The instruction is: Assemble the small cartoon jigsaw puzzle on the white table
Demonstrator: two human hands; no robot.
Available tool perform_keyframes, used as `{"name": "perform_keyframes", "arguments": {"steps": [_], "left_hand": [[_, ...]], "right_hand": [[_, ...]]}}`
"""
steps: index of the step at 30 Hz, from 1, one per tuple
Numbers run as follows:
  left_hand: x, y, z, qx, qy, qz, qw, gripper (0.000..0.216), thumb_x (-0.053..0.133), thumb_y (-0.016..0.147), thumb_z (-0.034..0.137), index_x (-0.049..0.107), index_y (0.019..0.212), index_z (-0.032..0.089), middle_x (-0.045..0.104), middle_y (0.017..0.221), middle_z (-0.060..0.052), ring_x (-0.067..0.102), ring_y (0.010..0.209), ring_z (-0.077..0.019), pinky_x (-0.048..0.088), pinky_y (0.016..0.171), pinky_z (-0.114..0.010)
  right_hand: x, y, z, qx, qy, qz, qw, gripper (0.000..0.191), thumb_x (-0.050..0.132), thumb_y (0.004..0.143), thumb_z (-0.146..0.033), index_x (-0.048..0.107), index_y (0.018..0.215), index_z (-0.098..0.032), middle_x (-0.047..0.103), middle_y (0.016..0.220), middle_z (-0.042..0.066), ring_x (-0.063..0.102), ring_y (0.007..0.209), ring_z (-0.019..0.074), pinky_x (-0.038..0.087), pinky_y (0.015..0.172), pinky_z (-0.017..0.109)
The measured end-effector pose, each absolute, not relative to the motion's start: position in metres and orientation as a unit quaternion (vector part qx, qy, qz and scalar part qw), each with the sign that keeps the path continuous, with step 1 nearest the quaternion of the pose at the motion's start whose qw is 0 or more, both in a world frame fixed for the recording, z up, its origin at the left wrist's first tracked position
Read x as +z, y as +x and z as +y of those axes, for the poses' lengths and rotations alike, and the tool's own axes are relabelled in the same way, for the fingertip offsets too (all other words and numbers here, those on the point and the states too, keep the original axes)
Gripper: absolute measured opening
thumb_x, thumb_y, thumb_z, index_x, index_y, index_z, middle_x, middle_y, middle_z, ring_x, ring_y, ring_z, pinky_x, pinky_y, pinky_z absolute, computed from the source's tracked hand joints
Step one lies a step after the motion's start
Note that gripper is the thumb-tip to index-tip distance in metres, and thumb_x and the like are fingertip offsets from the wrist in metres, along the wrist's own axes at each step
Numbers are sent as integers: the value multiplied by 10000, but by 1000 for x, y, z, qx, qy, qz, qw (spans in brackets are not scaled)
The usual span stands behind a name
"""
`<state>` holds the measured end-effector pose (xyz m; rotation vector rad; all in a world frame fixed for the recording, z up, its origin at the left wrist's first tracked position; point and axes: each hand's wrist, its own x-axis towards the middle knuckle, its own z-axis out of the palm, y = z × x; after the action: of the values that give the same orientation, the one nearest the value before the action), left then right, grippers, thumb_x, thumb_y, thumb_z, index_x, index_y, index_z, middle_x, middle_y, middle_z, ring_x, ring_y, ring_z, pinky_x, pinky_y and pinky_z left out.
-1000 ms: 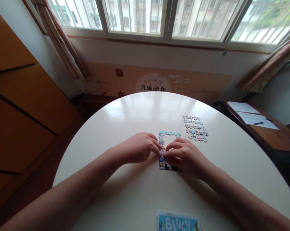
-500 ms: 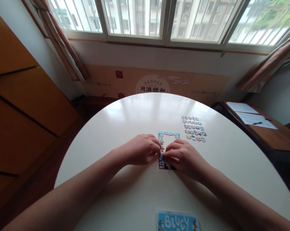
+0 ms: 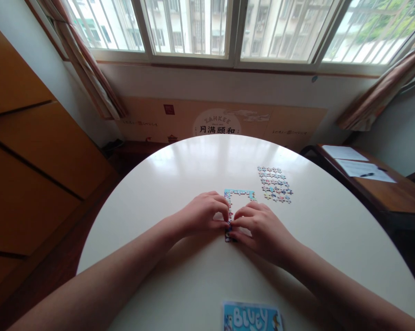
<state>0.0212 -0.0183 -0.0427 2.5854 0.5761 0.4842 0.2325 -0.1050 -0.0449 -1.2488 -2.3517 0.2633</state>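
Blue-bordered and busy with small bright colours, the half-built rectangular jigsaw frame (image 3: 240,192) is lying flat on the glossy white round table (image 3: 193,161). Only its outline is filled in, and the bare tabletop is showing through its middle. Its far edge and far corners are showing clearly, while its near left part is disappearing under the person's fingers.

The frame is sitting right between the two hands, a little beyond the knuckles. The left hand (image 3: 203,214) is coming in from the left with its fingers curled under, the tips touching the frame's left edge near the lower corner. The right hand (image 3: 258,227) is reaching in from the right, also loosely curled, covering the frame's near right part, its fingertips meeting the left hand's at that same spot. From where I am standing I cannot tell whether either hand is pinching a piece or only pressing down.

Off to the left, an orange-brown wooden cabinet (image 3: 28,174) is standing against the wall. At the table's near edge a light blue printed puzzle box (image 3: 252,317) is poking into view. To the right of the frame, loose multicoloured jigsaw pieces (image 3: 274,185) are lying spread in neat rows, apart from both hands. Further right, a dark wooden side table (image 3: 393,197) is carrying white paper sheets (image 3: 345,153) and a dark pen (image 3: 366,175).
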Motion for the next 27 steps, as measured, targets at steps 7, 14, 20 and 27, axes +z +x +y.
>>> {"name": "perform_keyframes", "arguments": {"steps": [7, 14, 20, 27], "left_hand": [[-54, 19, -6, 215, 892, 208, 340, 79, 753, 821, 281, 749, 850, 208, 735, 950, -41, 663, 939, -189, 517, 901, -346], [-60, 12, 9, 283, 847, 335, 301, 315, 611, 923, 435, 688, 1091, 180, 665, 1225, -134, 651, 1091, -249, 548, 926, -396], [-58, 24, -2, 116, 898, 403, 132, 710, 560, 920, 595, 430, 1508, 219, 340, 1626, -148, 252, 1517, -357, 213, 1226, -565], [-57, 31, -5, 43, 906, 411, 95, 777, 482, 923, 666, 391, 1553, 220, 259, 1655, -157, 188, 1539, -361, 129, 1230, -581]], "right_hand": [[-47, 233, -107, 65, -461, -853, 236, 115, 710, 896, -335, 773, 971, -275, 764, 940, 18, 626, 919, 246, 429, 860, 416], [-27, 272, -95, -57, -519, -762, 384, 242, 538, 976, -257, 751, 1086, -221, 769, 972, 69, 654, 927, 254, 468, 884, 423], [-35, 315, -71, -162, -588, -659, 441, 246, 556, 935, -267, 782, 1022, -224, 751, 1046, 85, 624, 1037, 286, 440, 957, 455], [-62, 333, -53, -186, -656, -584, 440, 296, 520, 916, -255, 767, 1078, -225, 699, 1187, 98, 556, 1198, 292, 375, 1048, 456]]}}
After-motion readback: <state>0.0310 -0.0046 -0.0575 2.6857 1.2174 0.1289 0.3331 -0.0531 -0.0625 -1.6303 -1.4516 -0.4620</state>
